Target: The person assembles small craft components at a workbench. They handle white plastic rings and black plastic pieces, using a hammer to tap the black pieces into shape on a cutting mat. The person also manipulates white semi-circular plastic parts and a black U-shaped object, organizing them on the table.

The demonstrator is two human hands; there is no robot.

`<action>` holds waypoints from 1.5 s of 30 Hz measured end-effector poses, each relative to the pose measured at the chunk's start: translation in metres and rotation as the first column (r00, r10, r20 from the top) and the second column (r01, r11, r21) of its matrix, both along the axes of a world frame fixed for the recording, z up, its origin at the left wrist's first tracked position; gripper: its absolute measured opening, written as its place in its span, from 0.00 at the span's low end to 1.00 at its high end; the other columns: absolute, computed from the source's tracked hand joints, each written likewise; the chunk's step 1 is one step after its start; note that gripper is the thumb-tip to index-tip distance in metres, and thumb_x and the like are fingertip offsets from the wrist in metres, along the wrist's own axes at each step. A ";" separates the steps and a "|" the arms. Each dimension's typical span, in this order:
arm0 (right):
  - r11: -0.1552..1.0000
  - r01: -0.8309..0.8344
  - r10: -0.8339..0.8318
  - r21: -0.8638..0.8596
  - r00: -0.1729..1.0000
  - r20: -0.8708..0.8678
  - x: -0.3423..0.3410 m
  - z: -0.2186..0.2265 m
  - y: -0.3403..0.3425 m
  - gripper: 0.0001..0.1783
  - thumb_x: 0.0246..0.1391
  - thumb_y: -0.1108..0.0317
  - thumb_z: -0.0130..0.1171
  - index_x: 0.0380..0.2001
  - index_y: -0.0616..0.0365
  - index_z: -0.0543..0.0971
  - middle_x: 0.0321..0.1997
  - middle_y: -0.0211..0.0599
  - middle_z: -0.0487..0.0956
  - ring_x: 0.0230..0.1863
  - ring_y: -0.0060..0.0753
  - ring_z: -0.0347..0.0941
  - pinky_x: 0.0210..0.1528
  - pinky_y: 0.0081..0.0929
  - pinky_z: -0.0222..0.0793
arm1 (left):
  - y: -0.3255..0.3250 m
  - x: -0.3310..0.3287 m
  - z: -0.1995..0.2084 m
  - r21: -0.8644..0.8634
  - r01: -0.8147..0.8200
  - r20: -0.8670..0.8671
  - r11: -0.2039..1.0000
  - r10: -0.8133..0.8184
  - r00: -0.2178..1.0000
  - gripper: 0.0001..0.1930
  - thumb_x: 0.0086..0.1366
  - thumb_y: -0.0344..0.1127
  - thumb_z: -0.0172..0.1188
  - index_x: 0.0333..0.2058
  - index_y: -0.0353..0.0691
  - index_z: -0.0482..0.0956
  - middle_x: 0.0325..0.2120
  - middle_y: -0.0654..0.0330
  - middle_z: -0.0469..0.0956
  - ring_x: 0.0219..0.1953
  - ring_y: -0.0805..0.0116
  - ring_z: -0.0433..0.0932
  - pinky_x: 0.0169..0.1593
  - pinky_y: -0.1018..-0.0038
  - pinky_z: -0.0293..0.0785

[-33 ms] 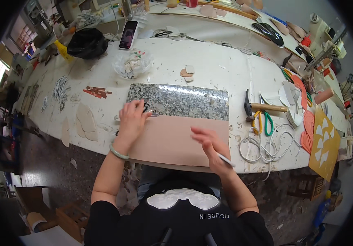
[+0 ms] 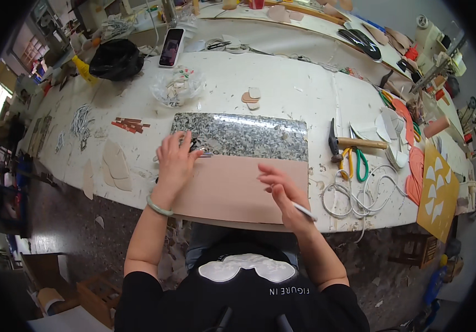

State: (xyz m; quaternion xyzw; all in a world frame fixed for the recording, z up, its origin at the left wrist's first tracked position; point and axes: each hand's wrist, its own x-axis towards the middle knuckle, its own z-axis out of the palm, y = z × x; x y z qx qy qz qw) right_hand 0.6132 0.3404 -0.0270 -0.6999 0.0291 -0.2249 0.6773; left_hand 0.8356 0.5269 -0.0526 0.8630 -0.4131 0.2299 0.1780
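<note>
A flat pinkish-beige sheet (image 2: pixel 232 191) lies along the near edge of the table, against a speckled grey stone slab (image 2: pixel 243 134). Over the sheet's upper left corner, my left hand (image 2: pixel 176 160) rests with fingers apart and bent. A silvery pen-like rod (image 2: pixel 207 155) and small dark pieces (image 2: pixel 195 145) show beside its fingertips; what lies under the palm is hidden. My right hand (image 2: pixel 286 196) hovers over the sheet's right part, fingers stretched out. Between its thumb and palm it keeps a slim white pen (image 2: pixel 304 211), tip end pointing out past the wrist side.
Right of the slab lie a hammer (image 2: pixel 359 143), scissors with yellow and green handles (image 2: pixel 362 167) and a coiled white cord (image 2: pixel 337 199). Beyond the slab are a bag of scraps (image 2: pixel 178 87) and a phone (image 2: pixel 171 47). Brown strips (image 2: pixel 131 125) and beige cutouts (image 2: pixel 117 166) lie left.
My left hand's fingers have shifted slightly, lifting a little toward the slab. My right hand has turned a little, with the white pen still in it.
</note>
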 end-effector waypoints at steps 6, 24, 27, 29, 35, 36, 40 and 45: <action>0.874 -0.146 0.184 0.463 0.982 -0.038 0.011 0.006 -0.012 0.35 0.68 0.54 0.47 0.73 0.43 0.49 0.74 0.33 0.53 0.74 0.36 0.47 0.70 0.39 0.48 | -0.031 -0.074 0.065 -0.526 0.155 -0.445 0.836 -0.426 0.788 0.12 0.56 0.29 0.68 0.41 0.41 0.85 0.40 0.60 0.77 0.44 0.61 0.70 0.49 0.68 0.67; 0.151 0.382 -0.672 -0.912 0.716 0.189 0.091 -0.008 -0.193 0.26 0.58 0.45 0.59 0.21 0.58 0.78 0.18 0.39 0.78 0.20 0.45 0.73 0.28 0.38 0.67 | 0.042 -0.024 -0.003 -0.005 -0.015 -0.213 1.000 0.014 0.977 0.25 0.59 0.46 0.65 0.52 0.40 0.75 0.53 0.59 0.71 0.57 0.57 0.66 0.59 0.57 0.58; -0.159 0.066 -0.586 -0.985 0.796 0.148 0.106 -0.027 -0.247 0.27 0.56 0.43 0.59 0.26 0.61 0.80 0.24 0.43 0.81 0.30 0.49 0.77 0.33 0.42 0.69 | 0.063 -0.011 -0.032 0.069 -0.048 -0.177 0.996 0.060 0.982 0.26 0.61 0.47 0.62 0.55 0.40 0.73 0.55 0.58 0.70 0.58 0.58 0.65 0.61 0.55 0.56; 0.065 -0.178 -0.654 -0.982 0.736 -0.176 0.111 -0.022 -0.258 0.30 0.54 0.41 0.60 0.29 0.65 0.81 0.33 0.50 0.82 0.43 0.52 0.75 0.47 0.41 0.70 | 0.067 -0.011 -0.033 0.066 -0.018 -0.162 0.998 0.028 0.986 0.25 0.62 0.46 0.61 0.55 0.42 0.74 0.54 0.60 0.71 0.58 0.60 0.66 0.60 0.55 0.55; 0.176 -0.030 -0.664 -0.984 0.734 -0.141 0.114 -0.050 -0.290 0.30 0.56 0.43 0.58 0.30 0.65 0.81 0.40 0.52 0.80 0.47 0.51 0.73 0.50 0.40 0.71 | 0.064 -0.014 -0.021 0.025 -0.015 -0.252 1.000 0.021 0.967 0.19 0.61 0.41 0.61 0.52 0.49 0.78 0.44 0.65 0.75 0.52 0.64 0.67 0.54 0.60 0.57; 0.134 -0.003 -0.666 -0.991 0.740 -0.093 0.110 -0.052 -0.294 0.28 0.55 0.44 0.58 0.29 0.64 0.81 0.38 0.52 0.80 0.46 0.51 0.73 0.50 0.41 0.71 | 0.060 -0.014 -0.018 0.030 -0.040 -0.282 0.999 0.047 0.958 0.18 0.61 0.41 0.62 0.51 0.49 0.79 0.43 0.64 0.75 0.51 0.63 0.68 0.54 0.59 0.58; 0.035 0.086 -0.694 -0.996 0.719 0.038 0.098 -0.053 -0.317 0.26 0.54 0.45 0.61 0.26 0.62 0.81 0.32 0.51 0.80 0.43 0.51 0.74 0.48 0.43 0.70 | 0.053 -0.005 -0.023 -0.036 -0.006 -0.329 0.999 -0.006 0.944 0.14 0.59 0.36 0.62 0.45 0.45 0.81 0.39 0.58 0.76 0.44 0.56 0.72 0.50 0.58 0.64; 0.224 0.264 -0.738 -0.938 0.675 0.014 0.044 -0.023 -0.309 0.24 0.55 0.47 0.60 0.32 0.61 0.82 0.38 0.47 0.81 0.48 0.51 0.73 0.51 0.43 0.71 | 0.054 -0.010 -0.019 -0.041 0.048 -0.373 0.998 -0.060 0.926 0.10 0.61 0.31 0.60 0.40 0.35 0.77 0.36 0.50 0.75 0.42 0.48 0.71 0.47 0.59 0.68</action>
